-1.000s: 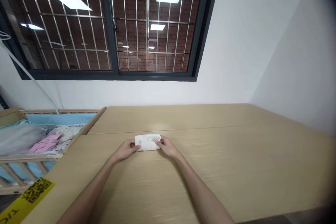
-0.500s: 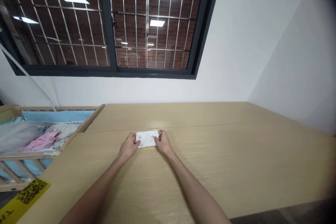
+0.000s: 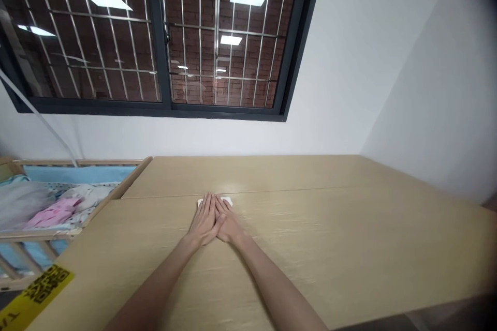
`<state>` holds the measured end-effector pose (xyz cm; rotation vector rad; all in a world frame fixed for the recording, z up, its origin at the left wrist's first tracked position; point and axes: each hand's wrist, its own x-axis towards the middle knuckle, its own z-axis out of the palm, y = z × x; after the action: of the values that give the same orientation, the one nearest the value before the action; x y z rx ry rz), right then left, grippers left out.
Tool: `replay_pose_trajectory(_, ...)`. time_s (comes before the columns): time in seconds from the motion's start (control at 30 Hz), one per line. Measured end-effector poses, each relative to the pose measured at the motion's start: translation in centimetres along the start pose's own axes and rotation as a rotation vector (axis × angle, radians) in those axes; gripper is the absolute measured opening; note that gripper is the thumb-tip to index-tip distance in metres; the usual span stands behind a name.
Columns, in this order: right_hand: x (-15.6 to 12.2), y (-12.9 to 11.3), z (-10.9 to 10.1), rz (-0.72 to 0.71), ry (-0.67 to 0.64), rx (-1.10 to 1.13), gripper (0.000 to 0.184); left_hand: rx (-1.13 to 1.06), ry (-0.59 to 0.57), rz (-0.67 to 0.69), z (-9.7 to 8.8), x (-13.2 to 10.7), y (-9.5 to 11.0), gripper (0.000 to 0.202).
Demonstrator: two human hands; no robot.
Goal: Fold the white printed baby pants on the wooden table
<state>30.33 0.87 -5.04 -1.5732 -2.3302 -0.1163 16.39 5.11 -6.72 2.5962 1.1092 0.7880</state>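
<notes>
A small folded white cloth lies flat on the wooden tabletop, mostly hidden under my hands. Only its far corners show. My left hand presses down on its left half with the fingers stretched out flat. Beside it, my right hand lies flat on the right half, fingers extended. The two hands touch along their inner sides, with the thumbs meeting or overlapping near the cloth's near edge.
At the left stands a wooden crib with blue lining, holding a pink cloth and pale bedding. A yellow label with a printed code is at the table's left edge. Behind are a white wall and a barred window.
Both hands have gone from pinching the cloth's left and right ends to lying flat on top of it, side by side. The cloth's printed face is now covered.
</notes>
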Motion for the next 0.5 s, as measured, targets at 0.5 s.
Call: replay_pose_trajectory(0.5, -1.4, 1.5, -0.6, 0.174, -0.05, 0.102, 0.071, 0.106, -0.12, -0.158, -0.9, -0.9, -3.7, 0.094)
